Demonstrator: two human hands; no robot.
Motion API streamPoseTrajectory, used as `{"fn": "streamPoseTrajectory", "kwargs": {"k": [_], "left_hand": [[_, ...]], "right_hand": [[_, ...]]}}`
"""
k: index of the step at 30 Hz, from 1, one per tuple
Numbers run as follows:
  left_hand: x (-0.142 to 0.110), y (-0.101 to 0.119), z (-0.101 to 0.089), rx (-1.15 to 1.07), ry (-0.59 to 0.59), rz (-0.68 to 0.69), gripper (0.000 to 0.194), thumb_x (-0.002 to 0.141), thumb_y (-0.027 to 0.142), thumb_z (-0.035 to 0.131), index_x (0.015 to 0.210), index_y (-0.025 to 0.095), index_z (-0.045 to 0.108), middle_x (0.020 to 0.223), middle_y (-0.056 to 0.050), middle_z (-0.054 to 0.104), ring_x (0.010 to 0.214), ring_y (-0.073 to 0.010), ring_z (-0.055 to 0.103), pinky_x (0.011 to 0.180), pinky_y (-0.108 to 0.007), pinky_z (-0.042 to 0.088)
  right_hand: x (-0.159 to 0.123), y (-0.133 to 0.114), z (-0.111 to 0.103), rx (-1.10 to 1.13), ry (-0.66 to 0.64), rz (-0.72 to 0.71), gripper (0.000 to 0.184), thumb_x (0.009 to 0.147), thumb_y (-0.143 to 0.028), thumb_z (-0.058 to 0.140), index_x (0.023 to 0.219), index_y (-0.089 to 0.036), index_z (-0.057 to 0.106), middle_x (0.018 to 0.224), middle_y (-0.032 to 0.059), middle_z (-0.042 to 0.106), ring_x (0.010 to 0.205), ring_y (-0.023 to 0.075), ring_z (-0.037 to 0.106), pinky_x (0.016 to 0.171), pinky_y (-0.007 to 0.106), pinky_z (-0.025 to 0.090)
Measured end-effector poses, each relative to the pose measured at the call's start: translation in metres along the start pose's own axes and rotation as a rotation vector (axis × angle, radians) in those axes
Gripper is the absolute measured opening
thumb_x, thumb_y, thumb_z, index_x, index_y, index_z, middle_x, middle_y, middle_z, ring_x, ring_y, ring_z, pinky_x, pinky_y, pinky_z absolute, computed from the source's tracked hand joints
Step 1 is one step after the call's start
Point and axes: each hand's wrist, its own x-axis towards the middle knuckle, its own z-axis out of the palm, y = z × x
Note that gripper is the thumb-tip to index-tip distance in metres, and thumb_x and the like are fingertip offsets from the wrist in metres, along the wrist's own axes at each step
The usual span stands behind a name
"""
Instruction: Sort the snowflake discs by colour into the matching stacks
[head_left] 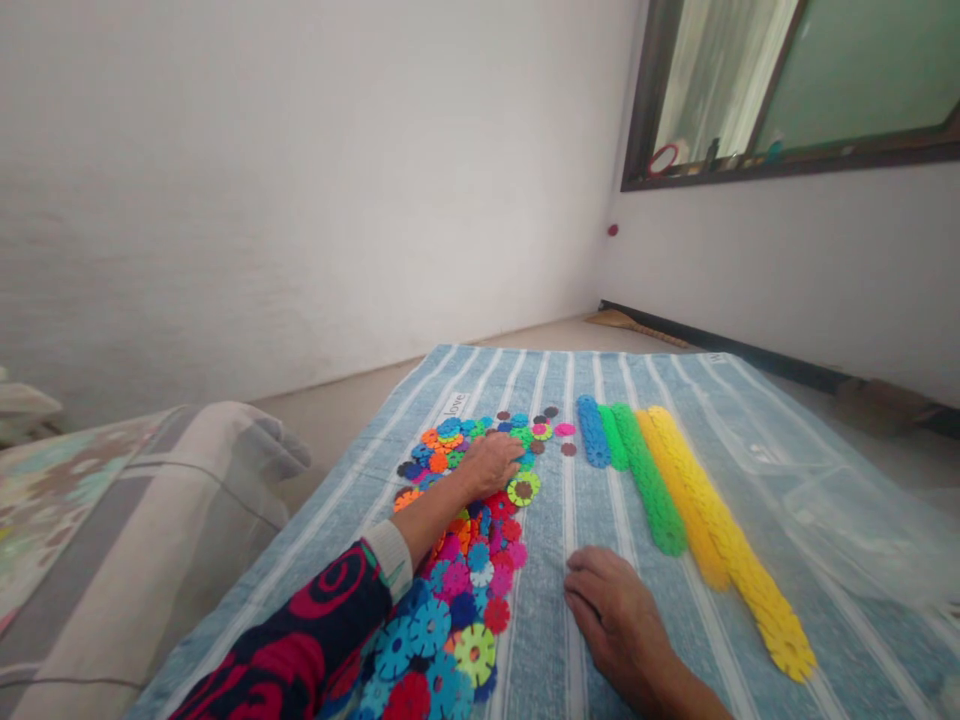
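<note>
My left hand (491, 463) lies palm down over the far part of a long pile of snowflake discs (457, 580), which are notched plastic rounds in many colours. Its fingers are stretched out and touch the discs, with the tips partly hidden among them. A yellow-green disc with a brown disc on it (523, 488) lies just beside this hand. My right hand (619, 615) rests on the striped cloth between the pile and the sorted rows, its fingers curled in. Whatever may be under those fingers is hidden.
To the right lie overlapping disc rows: blue (592, 432), green (651, 490), orange-yellow (682, 500) and yellow (727, 550). A clear plastic bag (862, 530) is at the right edge. The blue striped cloth (551, 600) covers the table. A covered seat or bed (202, 500) stands left.
</note>
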Motion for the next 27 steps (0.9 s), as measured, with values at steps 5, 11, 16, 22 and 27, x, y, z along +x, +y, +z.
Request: {"fn": "streamPoseTrajectory", "kwargs": {"k": [5, 11, 16, 22, 27], "left_hand": [[-0.001, -0.002, -0.004, 0.079, -0.014, -0.164, 0.022, 0.089, 0.028, 0.047, 0.094, 0.019, 0.066, 0.105, -0.009, 0.066, 0.105, -0.0261, 0.056, 0.091, -0.043, 0.044], [0.007, 0.007, 0.0, 0.001, -0.011, -0.03, 0.025, 0.089, 0.024, 0.046, 0.108, 0.024, 0.063, 0.12, -0.005, 0.062, 0.118, -0.0235, 0.049, 0.102, -0.041, 0.036], [0.01, 0.003, 0.002, 0.027, -0.055, -0.161, 0.025, 0.09, 0.025, 0.044, 0.106, 0.022, 0.062, 0.114, -0.008, 0.064, 0.109, -0.0258, 0.055, 0.093, -0.042, 0.041], [0.002, -0.006, 0.004, 0.044, -0.059, -0.193, 0.022, 0.089, 0.028, 0.047, 0.105, 0.021, 0.062, 0.115, -0.008, 0.063, 0.11, -0.0251, 0.054, 0.093, -0.04, 0.042], [-0.001, -0.005, 0.004, 0.036, -0.052, -0.204, 0.022, 0.09, 0.029, 0.046, 0.104, 0.021, 0.062, 0.118, -0.007, 0.062, 0.112, -0.0242, 0.052, 0.096, -0.039, 0.041]], "right_hand": [[0.001, 0.0, 0.0, 0.009, -0.002, 0.011, 0.018, 0.085, -0.009, 0.05, 0.079, -0.021, 0.062, 0.089, 0.0044, 0.065, 0.084, 0.018, 0.058, 0.077, 0.031, 0.046], [0.001, 0.0, -0.001, -0.005, -0.019, 0.011, 0.019, 0.086, -0.01, 0.048, 0.079, -0.021, 0.062, 0.088, 0.0044, 0.065, 0.084, 0.0177, 0.058, 0.079, 0.03, 0.046], [0.001, 0.001, 0.0, -0.005, -0.019, 0.01, 0.019, 0.085, -0.01, 0.048, 0.079, -0.021, 0.062, 0.089, 0.0044, 0.065, 0.084, 0.0172, 0.058, 0.079, 0.03, 0.046], [0.001, 0.001, -0.001, -0.015, -0.045, 0.021, 0.018, 0.086, -0.01, 0.05, 0.079, -0.021, 0.063, 0.089, 0.0047, 0.065, 0.085, 0.0179, 0.058, 0.078, 0.031, 0.045], [0.001, 0.001, -0.001, -0.016, -0.039, 0.011, 0.018, 0.086, -0.01, 0.049, 0.08, -0.021, 0.063, 0.089, 0.0047, 0.065, 0.085, 0.0177, 0.058, 0.079, 0.03, 0.045]]}}
